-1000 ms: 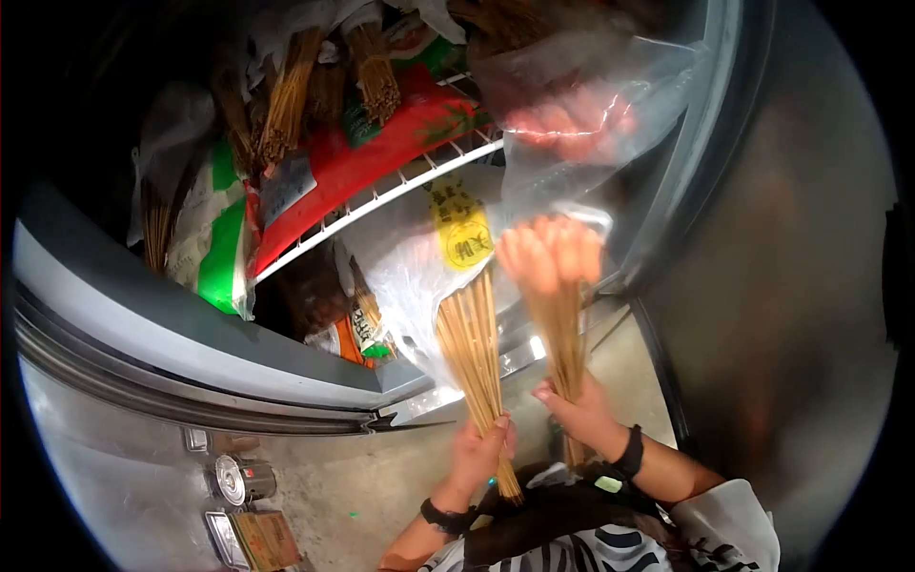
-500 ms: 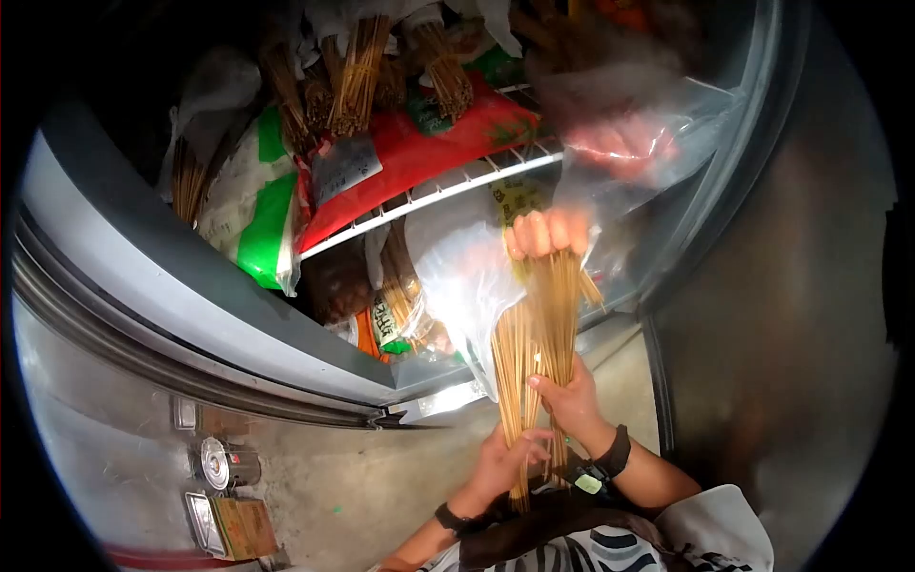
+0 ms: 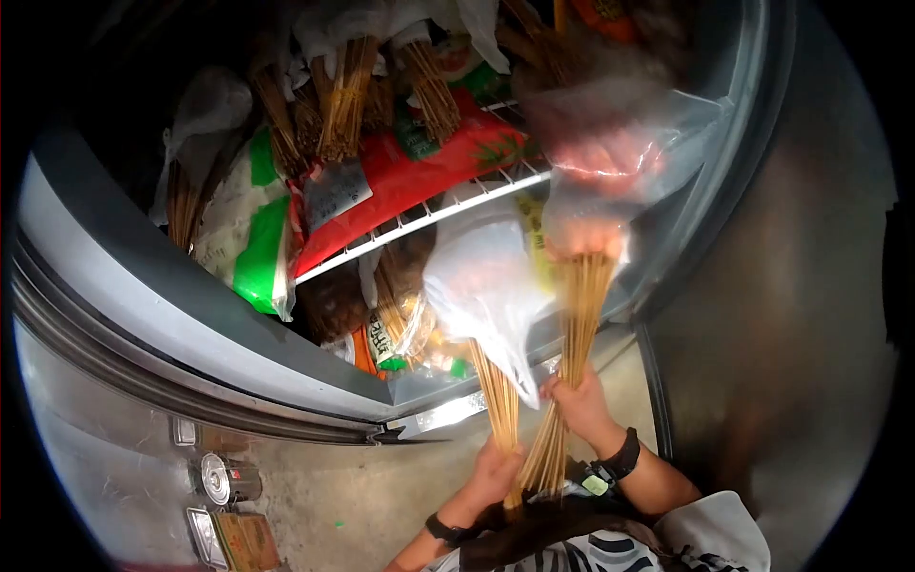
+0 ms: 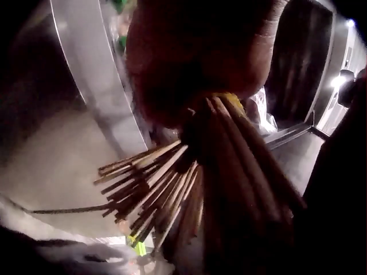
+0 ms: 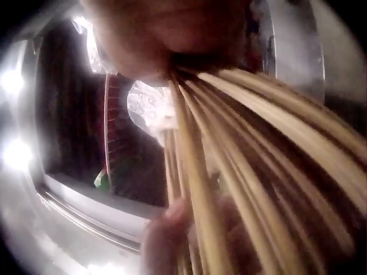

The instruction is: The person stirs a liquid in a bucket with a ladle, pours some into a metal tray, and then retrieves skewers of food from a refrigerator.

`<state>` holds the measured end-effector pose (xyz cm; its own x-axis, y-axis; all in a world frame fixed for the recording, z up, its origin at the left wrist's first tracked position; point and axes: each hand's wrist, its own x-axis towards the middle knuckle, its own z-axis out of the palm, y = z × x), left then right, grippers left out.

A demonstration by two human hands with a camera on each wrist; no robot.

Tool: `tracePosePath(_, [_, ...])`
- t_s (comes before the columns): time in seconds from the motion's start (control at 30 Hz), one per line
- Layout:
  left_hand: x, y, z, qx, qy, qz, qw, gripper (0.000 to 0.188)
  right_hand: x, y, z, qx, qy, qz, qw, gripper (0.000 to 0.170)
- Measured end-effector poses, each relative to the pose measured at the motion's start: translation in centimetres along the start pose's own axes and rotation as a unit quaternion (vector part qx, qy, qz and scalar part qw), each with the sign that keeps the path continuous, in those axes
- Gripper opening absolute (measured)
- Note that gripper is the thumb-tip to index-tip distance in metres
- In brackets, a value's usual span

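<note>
My left hand (image 3: 498,469) grips a bundle of thin wooden skewers (image 3: 496,391) low on the sticks. A white plastic bag (image 3: 488,286) covers that bundle's top, one corner hanging down over the sticks. To its right, my right hand (image 3: 581,405) holds a second bundle of skewers (image 3: 583,315), topped with blurred orange-pink pieces of food (image 3: 586,236). The lower ends of both bundles come together beside the left hand. In the left wrist view, stick ends (image 4: 166,189) fan out below the fist. The right wrist view shows sticks (image 5: 246,172) spreading from under the right hand.
An open fridge or freezer fills the background, with a white wire shelf (image 3: 429,221). On it lie a red bag (image 3: 400,176), a green-and-white bag (image 3: 253,238), several bagged skewer bundles (image 3: 348,100) and a clear bag of pink food (image 3: 610,157). Its door (image 3: 762,315) stands at right.
The right hand's bundle came in against the left one, then its top swung right, apart again. Loosened at half a second ago, the left fingers are now curled round their sticks. The white bag hangs lower.
</note>
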<state>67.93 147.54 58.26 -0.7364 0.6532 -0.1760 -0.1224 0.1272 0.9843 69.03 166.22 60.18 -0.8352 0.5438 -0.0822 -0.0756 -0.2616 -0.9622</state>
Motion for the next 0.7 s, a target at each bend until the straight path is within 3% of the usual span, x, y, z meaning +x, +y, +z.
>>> tracePosePath(0.07, [-0.3, -0.3, -1.1, 0.025, -0.006, 0.026, 0.999, 0.012, 0.2, -1.9, -0.2, 0.047, 0.003, 0.071, 0.996, 0.018])
tracePosePath(0.13, [-0.3, -0.6, -2.4, 0.087, -0.019, 0.037, 0.995, 0.012, 0.8, -3.4, -0.7, -0.023, 0.005, 0.091, 0.996, 0.015])
tracePosePath(0.2, [-0.3, 0.9, -2.8, 0.066, -0.002, 0.007, 0.998, 0.013, 1.3, -2.3, -1.7, -0.064, -0.054, -0.02, 0.996, 0.01])
tracePosePath(0.23, [0.0, 1.8, -2.9, 0.044, 0.015, -0.019, 0.999, 0.013, 0.9, -3.1, -0.9, -0.052, -0.042, -0.03, 0.997, 0.009])
tracePosePath(0.33, [0.6, 2.0, -3.3, 0.017, 0.048, 0.003, 0.999, 0.013, 0.8, -3.8, -0.2, 0.063, -0.002, 0.029, 0.998, 0.009])
tracePosePath(0.5, [-0.8, 1.6, -5.8, 0.077, 0.022, 0.043, 0.996, 0.013, 1.3, -4.1, -0.9, 0.128, 0.021, -0.004, 0.992, 0.01])
tracePosePath(0.6, [-3.5, 0.7, -8.0, 0.177, -0.018, -0.063, 0.982, 0.012, 1.1, -4.2, -2.6, 0.153, 0.018, 0.051, 0.987, 0.012])
tracePosePath(0.63, [-3.9, 0.2, -8.0, 0.155, -0.007, -0.083, 0.984, 0.021, 0.7, -4.0, -3.0, 0.128, -0.001, 0.074, 0.989, 0.013])
tracePosePath(0.7, [-3.4, -1.4, -8.0, 0.149, 0.01, -0.053, 0.987, 0.021, 0.1, -3.0, -3.8, 0.102, -0.022, 0.097, 0.99, 0.014])
